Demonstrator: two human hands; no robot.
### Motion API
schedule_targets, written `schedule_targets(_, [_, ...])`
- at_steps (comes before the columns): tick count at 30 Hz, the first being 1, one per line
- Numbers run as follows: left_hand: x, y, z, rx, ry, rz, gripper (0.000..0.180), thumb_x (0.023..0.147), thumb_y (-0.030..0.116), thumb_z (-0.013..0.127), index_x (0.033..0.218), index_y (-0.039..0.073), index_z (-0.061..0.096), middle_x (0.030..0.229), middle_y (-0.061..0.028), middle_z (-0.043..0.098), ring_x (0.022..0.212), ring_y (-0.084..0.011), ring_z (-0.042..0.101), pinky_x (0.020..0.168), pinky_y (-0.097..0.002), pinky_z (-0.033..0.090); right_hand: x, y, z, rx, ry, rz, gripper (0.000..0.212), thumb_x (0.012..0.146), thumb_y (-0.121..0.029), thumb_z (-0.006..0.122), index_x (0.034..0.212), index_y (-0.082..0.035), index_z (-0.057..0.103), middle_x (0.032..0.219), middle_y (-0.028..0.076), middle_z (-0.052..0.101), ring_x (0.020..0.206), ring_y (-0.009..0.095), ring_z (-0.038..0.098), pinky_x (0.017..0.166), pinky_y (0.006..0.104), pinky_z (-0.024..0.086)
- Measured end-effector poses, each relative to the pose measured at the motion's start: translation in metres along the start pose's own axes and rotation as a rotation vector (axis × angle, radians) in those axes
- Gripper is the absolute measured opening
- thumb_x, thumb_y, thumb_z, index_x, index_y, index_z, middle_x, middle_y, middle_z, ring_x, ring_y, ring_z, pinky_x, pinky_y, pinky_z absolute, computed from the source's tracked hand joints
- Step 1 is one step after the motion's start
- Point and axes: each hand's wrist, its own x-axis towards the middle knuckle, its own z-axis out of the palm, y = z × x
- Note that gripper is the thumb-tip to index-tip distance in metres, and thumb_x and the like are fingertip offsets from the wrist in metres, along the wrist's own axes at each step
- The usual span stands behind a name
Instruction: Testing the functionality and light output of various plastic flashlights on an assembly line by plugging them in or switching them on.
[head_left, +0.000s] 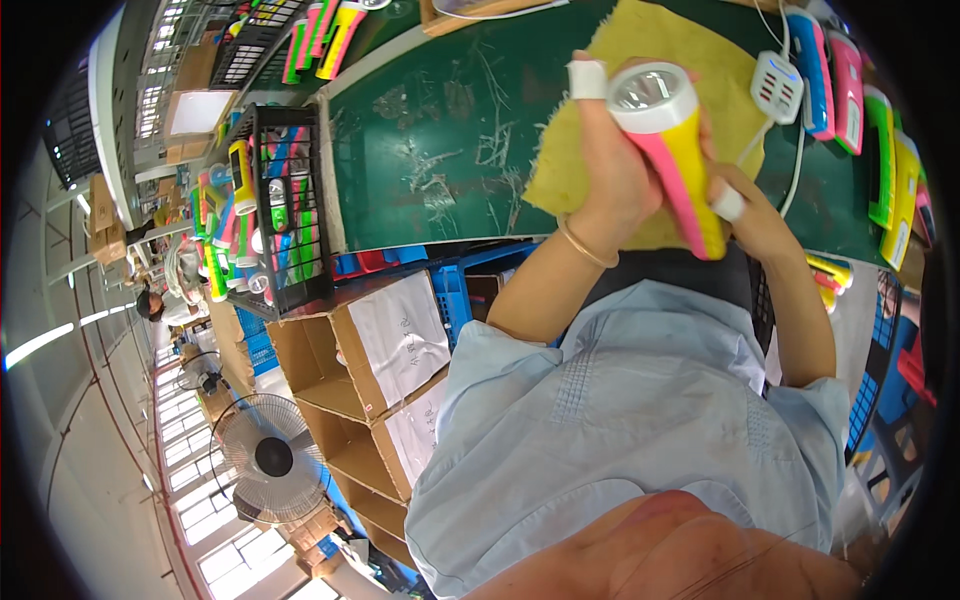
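Note:
A yellow and pink flashlight (685,160) with a white head and clear lens is held above a yellow cloth (570,150), its lens end away from me and its tail toward my body. My left hand (620,165) grips it from the left, with a white wrap on the thumb. From the right, my right hand (745,205) closes round the body near the tail, and its thumb also wears a white wrap. Fingers behind the flashlight are partly hidden. The cloth lies on the green tabletop (430,140).
A white USB charging hub (778,88) with cables sits right of the cloth. Several colourful flashlights (878,155) line the right edge. To the left stands a black crate (290,210) of flashlights, above cardboard compartments (320,365). A fan (273,457) stands farther off.

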Motion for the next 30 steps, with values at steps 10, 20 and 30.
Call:
schedule_targets(10, [0.138,0.163,-0.235,1.926,0.642,0.847,0.043,0.067,0.012,0.060,0.100,-0.010,0.045,0.098,-0.0224,0.050,0.095,-0.0364,0.046,0.085,-0.0428,0.037,-0.022,-0.002,-0.196,-0.454,1.155,-0.461,0.030,0.086,-0.012,0.050,0.110,0.005,0.056,0.107,0.011,0.059,0.093,0.017,0.057,0.083,0.0255,0.044])
schedule_targets(20, [0.147,0.287,-0.387,2.707,0.797,0.219,0.048,0.076,0.039,0.057,0.099,-0.002,0.051,0.097,-0.0219,0.056,0.093,-0.0390,0.053,0.082,-0.0452,0.044,0.017,-0.021,-0.180,-1.378,1.247,-0.480,0.058,0.073,0.002,0.047,0.129,-0.008,0.037,0.128,0.017,0.040,0.110,0.036,0.045,0.089,0.0399,0.041])
schedule_targets(30, [0.060,0.164,-0.169,0.530,0.390,0.186,0.036,0.089,0.037,0.046,0.105,0.004,0.047,0.081,-0.0114,0.058,0.071,-0.0187,0.058,0.056,-0.0293,0.049,-0.026,-0.069,-0.068,0.138,0.493,-0.327,0.032,0.087,-0.024,0.051,0.111,-0.004,0.058,0.056,-0.006,0.043,0.049,0.002,0.039,0.048,0.0175,0.030])
